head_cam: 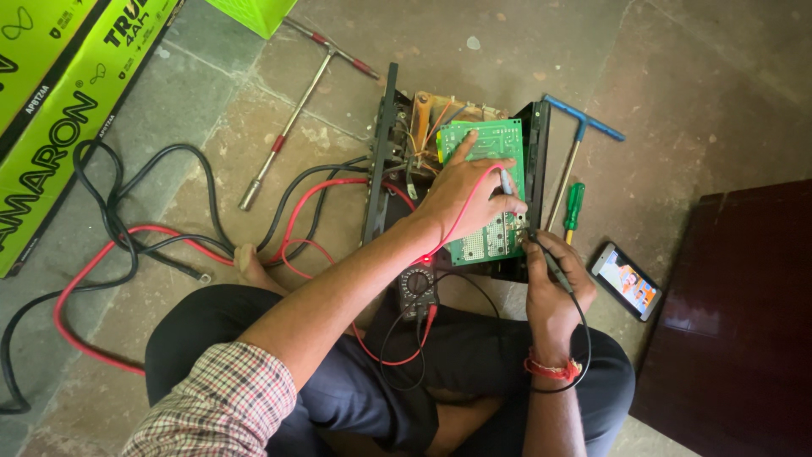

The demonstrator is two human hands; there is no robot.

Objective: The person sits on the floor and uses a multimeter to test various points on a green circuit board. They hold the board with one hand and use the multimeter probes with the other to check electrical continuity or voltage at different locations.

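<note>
Probing green circuit board (488, 193): stiff, likely fragile, best gripped by edges; left hand (466, 195) pinches red probe (506, 181), right hand (554, 283) black probe (550, 259).

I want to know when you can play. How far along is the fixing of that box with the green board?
Already done: the black case is open and the green circuit board is bare. In hand: the left hand holds the red probe on the board, the right hand holds the black probe at its lower edge, and both are wired to the multimeter. Left: the case is still open, with tools on the floor.
</note>
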